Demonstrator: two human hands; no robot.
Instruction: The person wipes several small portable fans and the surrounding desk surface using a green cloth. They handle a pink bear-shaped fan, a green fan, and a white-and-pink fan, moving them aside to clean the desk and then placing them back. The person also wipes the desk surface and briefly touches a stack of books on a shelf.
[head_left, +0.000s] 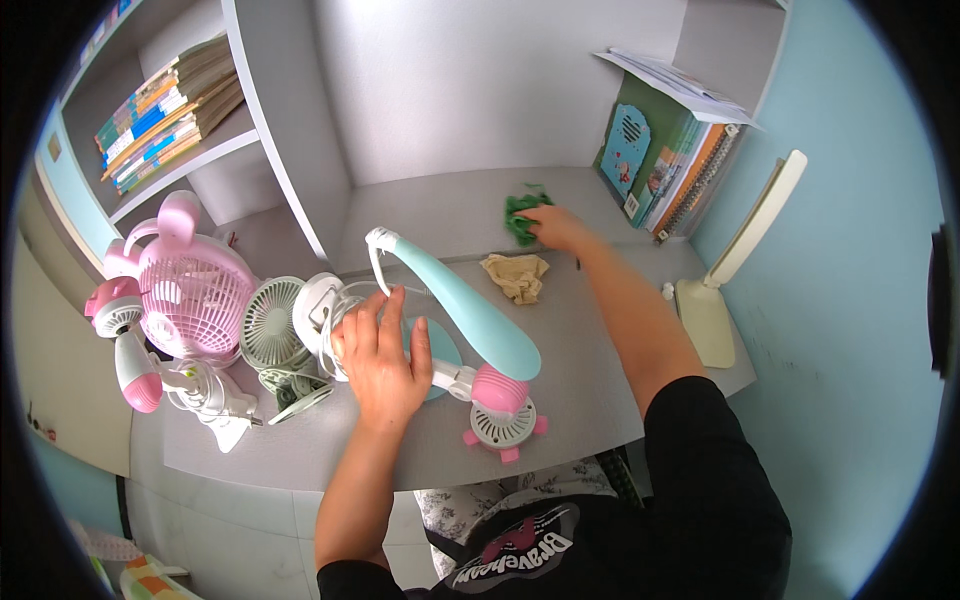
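My left hand (384, 360) rests on a white coiled cord (335, 330) and the white body beside it, fingers spread, left of a light-blue desk lamp (469, 307). At the back of the desk, my right hand (553, 226) has its fingertips on a crumpled green cloth (517, 217). A beige cloth (516, 276) lies crumpled just in front of the green one. Near the front edge lies a pink and white device with a vented end (502, 420), joined to a white arm. A small green fan (275, 322) stands left of my left hand.
At the left stand a pink fan (196, 296) and a smaller pink and white device (139, 352). Books (675, 172) with papers on top stand at the back right, near a cream desk lamp (705, 319). Shelves (281, 150) rise at the left; a blue wall bounds the right.
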